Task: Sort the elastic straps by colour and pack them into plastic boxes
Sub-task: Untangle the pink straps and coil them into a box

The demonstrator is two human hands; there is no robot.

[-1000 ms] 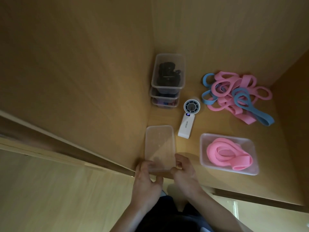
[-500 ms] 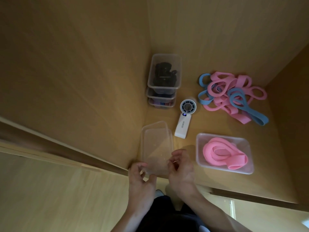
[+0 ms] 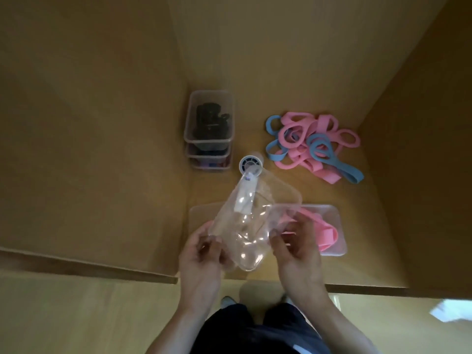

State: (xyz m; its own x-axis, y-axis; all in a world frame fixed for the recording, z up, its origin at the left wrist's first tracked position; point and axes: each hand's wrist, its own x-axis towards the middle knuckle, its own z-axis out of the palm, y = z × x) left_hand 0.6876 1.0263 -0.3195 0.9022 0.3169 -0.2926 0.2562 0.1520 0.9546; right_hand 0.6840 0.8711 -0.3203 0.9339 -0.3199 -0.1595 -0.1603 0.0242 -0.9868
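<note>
Left hand (image 3: 201, 254) and right hand (image 3: 296, 246) each pinch an edge of a clear rectangular plastic box (image 3: 252, 221), lifted and tilted above the wooden shelf (image 3: 319, 72). Tangled pink and blue elastic straps (image 3: 310, 145) lie at the right rear, well apart.

no readable text, fan (image 3: 251, 164) label blurred behind plastic

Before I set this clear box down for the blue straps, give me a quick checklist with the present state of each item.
1. Clear box held by both hands, left hand and right hand: ok.
2. Held box free of straps: ok, nothing coloured inside.
3. Pink-strap box holds pink only: ok.
4. Blue straps sorted out of the pile: not ok, tangled with pink.
5. Landing spot: not ok, a flat clear piece lies beneath.
6. Handheld fan clear of the path: cannot tell.
</note>
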